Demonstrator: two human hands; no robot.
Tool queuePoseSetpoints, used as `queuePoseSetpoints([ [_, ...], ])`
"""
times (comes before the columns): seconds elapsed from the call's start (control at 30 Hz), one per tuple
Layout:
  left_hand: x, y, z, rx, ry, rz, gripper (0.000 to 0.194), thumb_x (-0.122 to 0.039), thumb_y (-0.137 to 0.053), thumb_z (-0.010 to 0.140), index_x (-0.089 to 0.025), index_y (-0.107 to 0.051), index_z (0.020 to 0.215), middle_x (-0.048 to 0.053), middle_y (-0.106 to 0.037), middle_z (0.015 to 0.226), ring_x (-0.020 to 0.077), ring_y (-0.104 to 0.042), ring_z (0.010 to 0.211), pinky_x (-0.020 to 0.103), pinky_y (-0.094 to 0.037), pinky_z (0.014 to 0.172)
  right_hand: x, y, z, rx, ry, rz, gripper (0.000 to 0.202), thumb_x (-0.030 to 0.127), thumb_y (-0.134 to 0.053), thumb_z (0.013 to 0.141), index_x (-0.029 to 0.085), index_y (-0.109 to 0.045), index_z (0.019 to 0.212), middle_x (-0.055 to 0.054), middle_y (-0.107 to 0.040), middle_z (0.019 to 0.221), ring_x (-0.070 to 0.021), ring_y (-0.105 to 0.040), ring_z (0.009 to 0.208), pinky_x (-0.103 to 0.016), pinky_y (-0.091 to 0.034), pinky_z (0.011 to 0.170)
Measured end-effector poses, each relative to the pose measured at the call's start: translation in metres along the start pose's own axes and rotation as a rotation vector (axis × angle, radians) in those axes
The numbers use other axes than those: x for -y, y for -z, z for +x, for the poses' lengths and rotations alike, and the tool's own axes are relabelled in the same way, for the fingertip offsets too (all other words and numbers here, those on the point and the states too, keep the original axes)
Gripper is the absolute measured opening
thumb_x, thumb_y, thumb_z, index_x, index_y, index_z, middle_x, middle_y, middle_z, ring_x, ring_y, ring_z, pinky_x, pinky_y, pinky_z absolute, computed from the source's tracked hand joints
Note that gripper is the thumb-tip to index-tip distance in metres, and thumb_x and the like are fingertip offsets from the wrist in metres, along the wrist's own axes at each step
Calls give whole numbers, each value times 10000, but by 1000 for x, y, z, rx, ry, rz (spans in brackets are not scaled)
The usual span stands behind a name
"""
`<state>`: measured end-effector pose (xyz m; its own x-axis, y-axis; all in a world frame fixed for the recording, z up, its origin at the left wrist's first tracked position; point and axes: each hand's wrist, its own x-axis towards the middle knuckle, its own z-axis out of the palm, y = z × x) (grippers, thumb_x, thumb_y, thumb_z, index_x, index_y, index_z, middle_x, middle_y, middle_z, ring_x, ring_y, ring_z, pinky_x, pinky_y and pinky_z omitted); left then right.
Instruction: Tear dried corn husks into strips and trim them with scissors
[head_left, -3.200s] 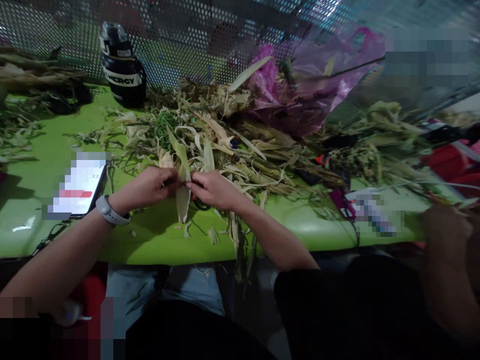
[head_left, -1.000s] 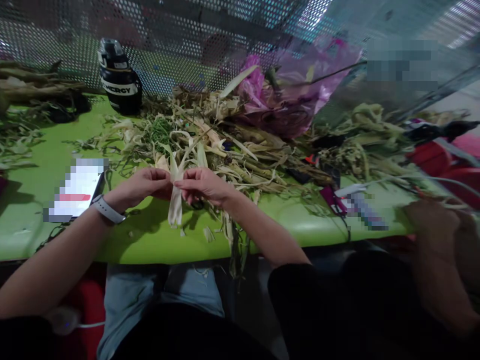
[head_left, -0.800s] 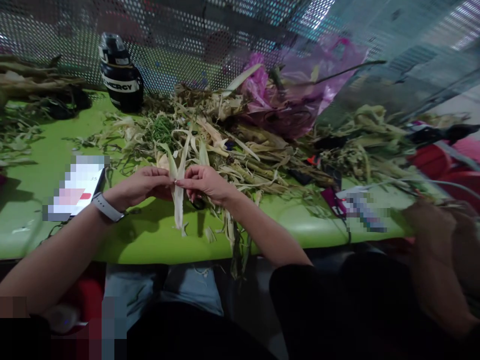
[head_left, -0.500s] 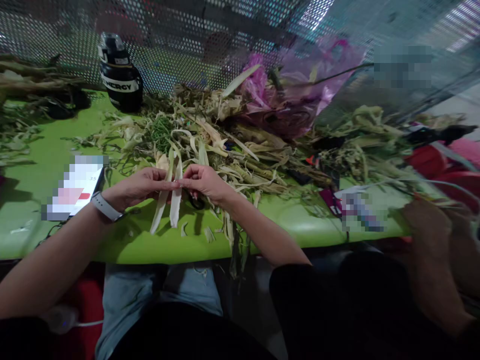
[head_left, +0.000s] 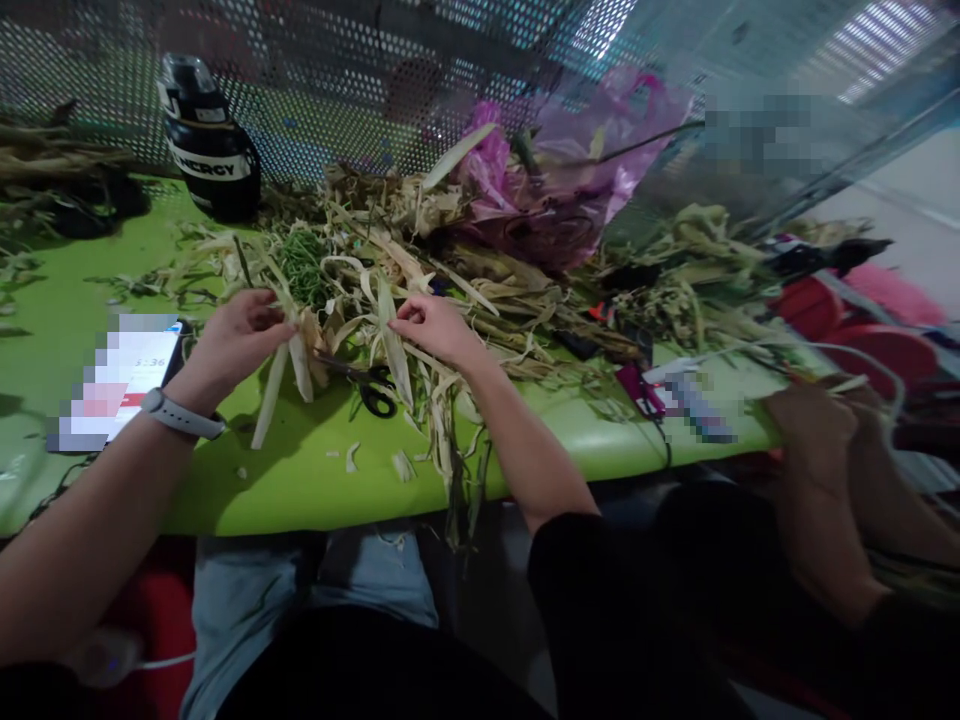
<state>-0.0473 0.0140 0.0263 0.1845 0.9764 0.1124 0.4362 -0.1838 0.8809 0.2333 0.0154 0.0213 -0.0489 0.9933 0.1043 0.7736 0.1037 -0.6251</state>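
Note:
My left hand (head_left: 238,338) pinches pale corn husk strips (head_left: 279,385) near the middle, their lower ends hanging over the green table (head_left: 300,480). To its right, my right hand (head_left: 437,328) is closed with thumb and forefinger on another husk strip (head_left: 393,350), which reaches down toward the table. Between the hands lie black-handled scissors (head_left: 376,392), their blades partly covered by husk. Behind both hands spreads a heap of dry husks (head_left: 480,280), with a green tangle of thin strands (head_left: 301,265) in it. A white-banded watch (head_left: 180,415) is on my left wrist.
A black bottle (head_left: 214,155) stands at the back left, and a phone (head_left: 131,375) lies left of my forearm. A pink plastic bag (head_left: 555,200) sits behind the heap. At right are a power bank-like device with a cable (head_left: 697,400) and another person's hand (head_left: 814,420).
My hands have moved apart, the left one leftward with the husk strips. My right hand has gone to another strip in the heap. The scissors are now uncovered between them.

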Motion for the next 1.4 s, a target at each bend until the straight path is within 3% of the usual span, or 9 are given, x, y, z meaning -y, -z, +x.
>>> queuePoseSetpoints([
  [0.1, 0, -1, -3, -262, -161, 132, 638, -338, -727, 807, -69, -465, 1323, 166, -604, 1218, 225, -576, 1074, 377, -500, 896, 4, -3, -1, -57, 73, 124, 164, 311, -647, 768, 154, -606, 747, 10, -588, 670, -113, -506, 621, -257, -368, 610],
  [0.2, -10, -5, -14, -450, -368, 193, 410, -371, -681, 851, -109, -562, 1144, 119, -610, 1155, 201, -576, 1040, 361, -495, 903, 17, 0, -10, -139, 138, 303, 203, 344, -653, 779, 164, -575, 727, 27, -542, 639, -93, -458, 588, -249, -365, 583],
  [0.27, -18, -14, -24, -339, -441, 122, 311, -393, -678, 849, -136, -598, 1006, 75, -648, 978, 167, -611, 872, 320, -522, 778, 30, 2, -20, -143, 170, 429, 238, 381, -666, 785, 174, -563, 728, 39, -515, 618, -82, -429, 560, -241, -357, 550],
  [0.3, -21, -19, -28, -185, -441, 56, 332, -405, -701, 826, -137, -603, 996, 62, -659, 911, 159, -624, 809, 301, -527, 723, 38, 2, -26, -139, 182, 480, 257, 400, -675, 786, 178, -559, 730, 42, -507, 614, -79, -424, 554, -237, -355, 537],
  [0.4, -27, -38, -39, 136, -341, -123, 552, -443, -806, 698, -151, -582, 1111, 57, -679, 903, 168, -647, 775, 265, -526, 631, 59, 0, -42, -124, 204, 592, 315, 458, -695, 783, 188, -544, 726, 46, -499, 615, -73, -432, 545, -228, -365, 512],
  [0.6, -23, -46, -41, 282, -155, -326, 351, -467, -714, 783, -160, -557, 713, -12, -567, 623, 87, -509, 527, 202, -411, 473, 68, -5, -47, -34, 154, 725, 414, 587, -653, 792, 198, -516, 759, 60, -486, 600, -61, -437, 489, -220, -387, 477],
  [0.8, -17, -32, -34, 280, -73, -396, 336, -434, -743, 757, -151, -576, 686, -21, -554, 596, 65, -483, 507, 171, -396, 459, 56, -20, -40, 238, 94, 606, 489, 610, -749, 683, 182, -515, 723, 42, -509, 629, -78, -475, 552, -225, -401, 496],
  [1.07, -17, -22, -29, 603, 94, -418, 303, -448, -733, 764, -146, -712, 796, 37, -678, 751, 114, -625, 650, 201, -552, 558, 50, -14, -35, 549, 80, 641, 450, 580, -732, 729, 158, -583, 772, 31, -578, 646, -73, -511, 538, -217, -438, 499],
  [1.4, -20, -15, -25, 610, 81, -369, 341, -484, -723, 775, -147, -674, 767, 38, -695, 696, 137, -666, 624, 236, -580, 564, 50, -12, -38, 602, 118, 680, 389, 504, -746, 752, 151, -581, 745, 23, -597, 672, -88, -585, 576, -229, -494, 540],
])
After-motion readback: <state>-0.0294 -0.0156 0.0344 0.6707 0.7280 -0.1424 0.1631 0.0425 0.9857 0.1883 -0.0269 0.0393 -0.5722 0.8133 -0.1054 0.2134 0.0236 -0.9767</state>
